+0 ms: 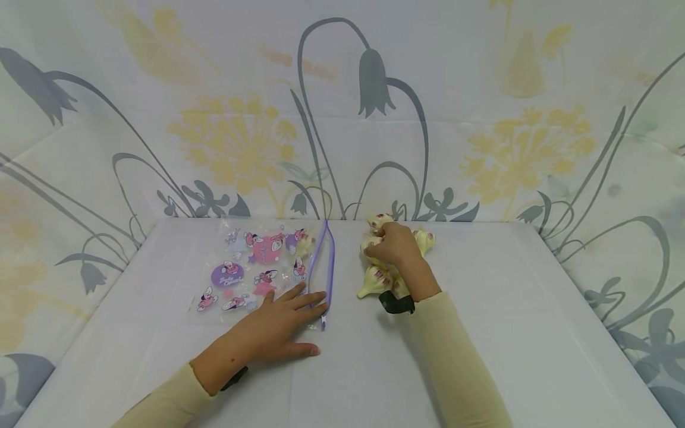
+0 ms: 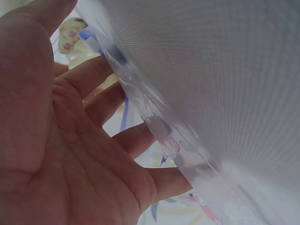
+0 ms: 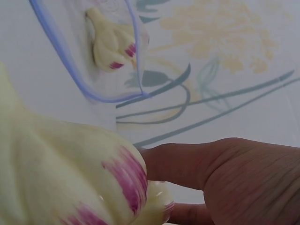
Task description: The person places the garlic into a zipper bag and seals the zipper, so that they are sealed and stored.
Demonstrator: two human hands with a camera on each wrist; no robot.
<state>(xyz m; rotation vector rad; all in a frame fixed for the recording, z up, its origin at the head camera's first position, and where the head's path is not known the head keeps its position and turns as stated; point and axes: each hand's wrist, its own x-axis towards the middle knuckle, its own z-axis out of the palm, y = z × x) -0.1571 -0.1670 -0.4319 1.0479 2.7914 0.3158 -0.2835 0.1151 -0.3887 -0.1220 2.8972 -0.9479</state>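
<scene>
A clear zip bag (image 1: 251, 267) printed with pink and purple cartoon figures lies flat on the white table (image 1: 535, 333). Its purple zipper mouth (image 1: 323, 261) stands open towards the right. One garlic bulb (image 1: 304, 242) sits inside near the mouth, also seen as the bagged garlic (image 3: 110, 44). My left hand (image 1: 307, 309) lies flat with straight fingers on the bag's near right corner; its palm (image 2: 70, 140) fills the left wrist view beside the bag (image 2: 164, 131). My right hand (image 1: 382, 244) curls round a garlic bulb (image 3: 61, 173) on top of a pile of garlic bulbs (image 1: 374, 282).
A floral cloth backdrop (image 1: 342, 107) walls the table on three sides. A black wrist band (image 1: 397, 304) sits on my right wrist. Bare white cloth lies right of the pile and along the front edge.
</scene>
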